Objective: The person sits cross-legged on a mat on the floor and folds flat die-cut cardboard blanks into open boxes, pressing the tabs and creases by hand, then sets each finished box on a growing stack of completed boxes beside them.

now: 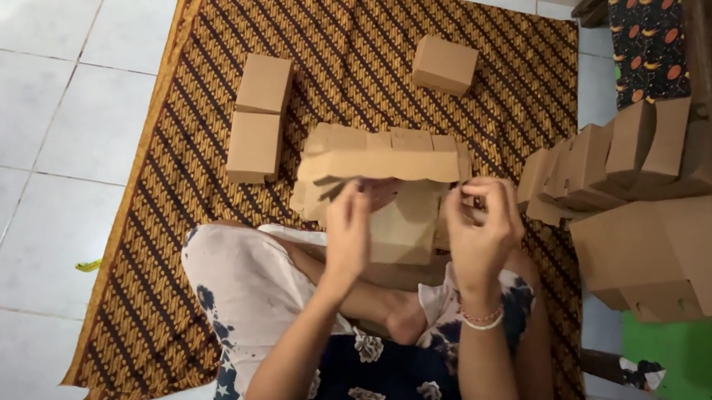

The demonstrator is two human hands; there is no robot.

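Cardboard, brown and unprinted, makes up every box in view; the half-folded box sits over the lap, above the patterned mat. Left hand pinches a lower flap, fingers closed narrow on it; right hand pinches the right end of the long top flap, fingers curled shut on the card. Done: two boxes side by side on the mat, a single box farther off, and a stack at the right. Left, by judgement: the flaps of the box in hand, not yet closed.
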